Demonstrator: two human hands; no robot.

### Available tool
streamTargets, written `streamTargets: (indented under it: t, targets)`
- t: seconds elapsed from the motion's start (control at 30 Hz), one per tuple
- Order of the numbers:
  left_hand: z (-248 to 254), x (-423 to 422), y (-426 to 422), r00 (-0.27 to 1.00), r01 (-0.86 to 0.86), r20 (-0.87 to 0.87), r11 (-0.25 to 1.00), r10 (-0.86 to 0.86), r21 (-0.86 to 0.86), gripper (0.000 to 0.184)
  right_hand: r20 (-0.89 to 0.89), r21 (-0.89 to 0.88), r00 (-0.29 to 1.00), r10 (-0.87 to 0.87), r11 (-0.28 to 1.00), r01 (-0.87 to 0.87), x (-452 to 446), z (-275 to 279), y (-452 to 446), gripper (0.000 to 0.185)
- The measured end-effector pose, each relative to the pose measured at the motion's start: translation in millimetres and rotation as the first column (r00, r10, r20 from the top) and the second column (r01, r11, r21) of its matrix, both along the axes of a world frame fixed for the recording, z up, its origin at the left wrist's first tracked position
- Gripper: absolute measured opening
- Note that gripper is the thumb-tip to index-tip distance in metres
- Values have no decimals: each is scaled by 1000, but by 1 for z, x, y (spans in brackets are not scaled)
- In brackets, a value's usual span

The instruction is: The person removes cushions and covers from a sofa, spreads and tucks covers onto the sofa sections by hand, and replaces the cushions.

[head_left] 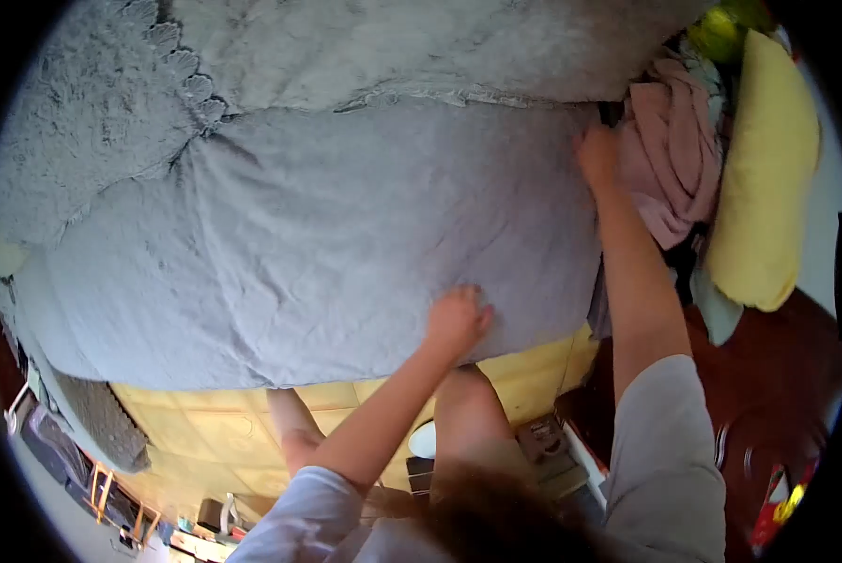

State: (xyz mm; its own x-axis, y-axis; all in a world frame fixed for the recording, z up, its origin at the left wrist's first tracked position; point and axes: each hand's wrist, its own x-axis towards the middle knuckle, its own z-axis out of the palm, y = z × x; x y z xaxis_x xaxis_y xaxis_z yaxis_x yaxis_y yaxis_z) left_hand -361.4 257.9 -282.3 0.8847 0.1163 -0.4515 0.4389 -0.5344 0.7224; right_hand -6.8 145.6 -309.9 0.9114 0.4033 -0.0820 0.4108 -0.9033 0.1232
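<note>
A smooth grey-blue blanket (346,216) is spread over the bed, with soft creases running across its left part. My right hand (597,155) is closed at the blanket's far right edge, its fingers appearing to grip the fabric there. Nearer to me, my left hand (459,324) is over the front part of the blanket, fingers loosely bent and somewhat apart, with nothing visible in them. Beyond, a fluffy grey cover with a scalloped trim (421,47) lies folded back across the bed.
A pink cloth (670,150) is heaped beside the bed's right edge, next to a long yellow pillow (768,178). Yellow padded panelling or matting (196,418) shows below the blanket's front edge. Dark reddish-brown furniture (768,375) stands at right.
</note>
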Motion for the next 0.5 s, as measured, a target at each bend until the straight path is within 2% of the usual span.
streamTargets:
  t: [0.03,0.07,0.13,0.17,0.23,0.27,0.33,0.37,0.43,0.47,0.5]
  targets:
    - [-5,18,-25,998,9,57,1000,-10,25,34,-2,-82,1000,-7,997,6,27,-11,-4,30]
    - [-10,36,-47,998,15,67,1000,-15,-2,35,-107,-196,994,25,979,-46,61,-30,-17,32]
    - [-17,61,-83,998,61,35,998,-61,24,32,-222,-164,974,48,983,-85,106,-59,-34,37]
    - [-19,72,-98,994,105,-6,992,-105,67,29,-236,-28,971,37,999,-45,117,-67,-37,38]
    - [-32,93,-129,956,238,-233,938,-180,251,19,48,172,981,188,966,-194,159,-126,-63,43]
    - [-38,100,-133,960,189,-243,960,-136,208,15,79,116,960,268,954,-276,185,-144,-74,45]
    - [-45,108,-139,966,103,-248,989,-74,107,11,-101,141,927,360,928,-345,198,-134,-72,47]
    - [-47,109,-142,963,92,-263,992,-66,88,11,-304,223,874,379,920,-321,184,-89,-60,45]
    - [-50,111,-152,959,73,-278,996,-56,54,11,-454,155,839,301,954,-258,158,-51,-32,44]
    - [-51,120,-167,903,233,-415,937,-108,261,11,-400,13,892,208,975,-221,151,-47,-21,44]
    - [-52,133,-188,825,400,-553,813,-119,423,11,-331,-127,936,123,977,-173,145,-42,-12,45]
